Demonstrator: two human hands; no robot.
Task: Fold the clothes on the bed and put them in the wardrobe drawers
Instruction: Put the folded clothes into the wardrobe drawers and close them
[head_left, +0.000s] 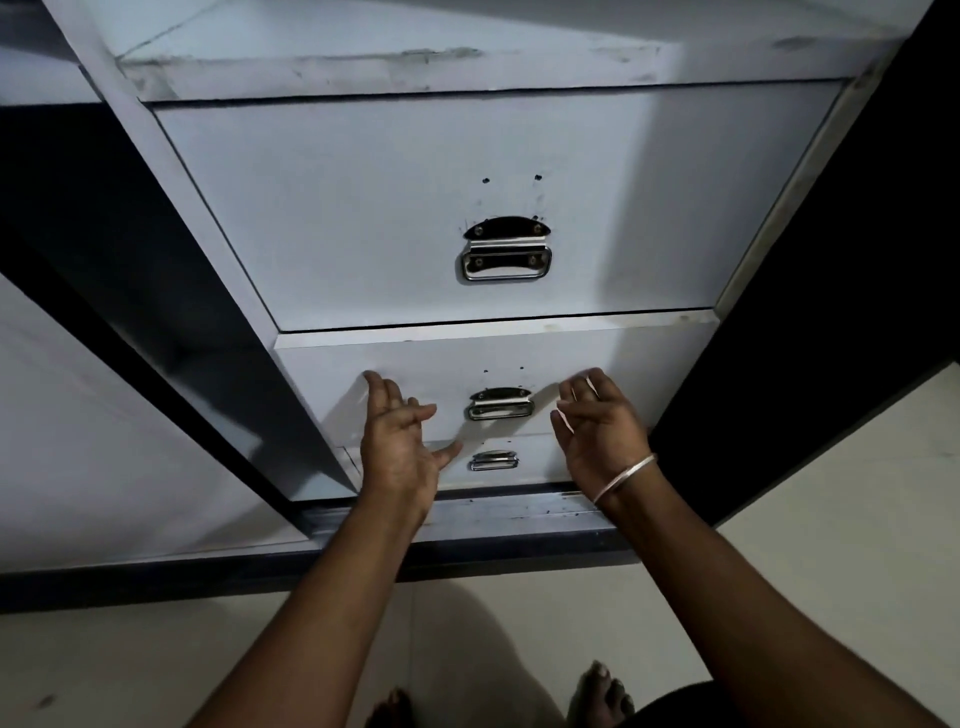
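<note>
- The wardrobe (218, 291) is tall, pale grey-white and dusty, with its dark door (810, 291) swung open on the right side. No clothes show anywhere here, so I cannot tell where they are.
- The top drawer (363, 218) is the biggest; it looks shut flat, with a shiny metal handle (505, 260) in the middle and scuff marks round it.
- The middle drawer (415, 364) sits just under it. Its front sticks out a little past the top drawer, so I think it is being pushed shut (or is about to be).
- To do that well, push with both palms evenly, one near each side edge, so the drawer slides straight and does not jam. Keep fingers off the top edge so they do not get pinched.
- The bottom drawer (540, 457) is mostly hidden behind the hands, down by the wardrobe's bottom edge.
- The left hand (397, 441) is by the middle drawer's left edge, fingers spread and loose, holding nothing.
- The right hand (597, 426), with a thin bangle (626, 475) on the wrist, is right of the small handle (500, 404), fingers gently bent, holding nothing.
</note>
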